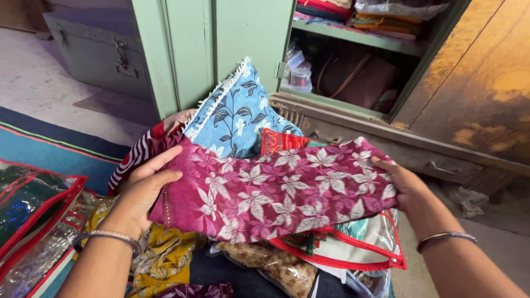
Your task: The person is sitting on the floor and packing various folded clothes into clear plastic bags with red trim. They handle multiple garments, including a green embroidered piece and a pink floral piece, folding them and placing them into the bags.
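A folded magenta cloth with white flower print [276, 190] is held flat between both hands above a heap of garments. My left hand [144, 187] grips its left end, thumb on top. At the cloth's right edge, my right hand [402, 185] holds it with the fingers curled under. Both wrists wear thin bangles. Behind the magenta cloth lie a blue leaf-print cloth with white fringe [237, 113] and a red patterned piece [279, 142].
Clear red-trimmed storage bags [33, 221] lie at the left, another [353, 251] under the cloth. Yellow fabric [163, 259] sits below my left hand. A green cupboard [221, 44] stands open ahead with stacked cloth and jars on its shelves. A grey metal trunk [99, 49] is at far left.
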